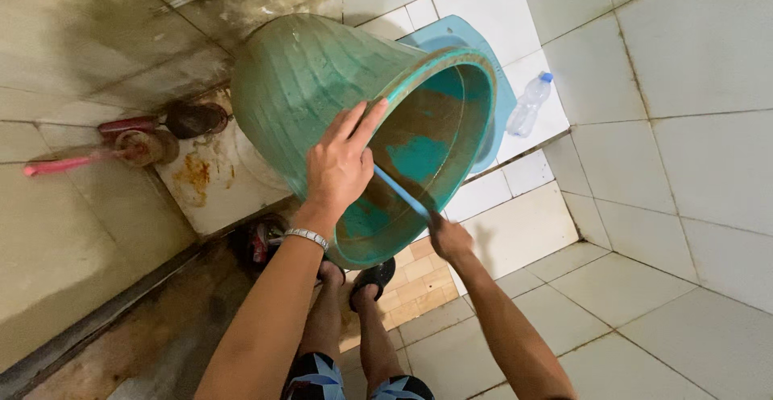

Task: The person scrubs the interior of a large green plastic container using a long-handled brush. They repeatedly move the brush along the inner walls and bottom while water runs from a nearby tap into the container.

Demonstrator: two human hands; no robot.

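Head view: our left hand fingers clamp the tilted green bucket rim, steadying it, mouth toward us, while our right hand fist-grips a blue brush inside.

A clear plastic bottle with a blue cap lies on white tiles at upper right. A pink-handled brush and a dark round plunger head lie at left.

Left arm stretched forward, wrist banded, left hand flat with fingers spread and curled over an edge. Right arm reaching in from lower right, right hand closed in a fist-like grip.
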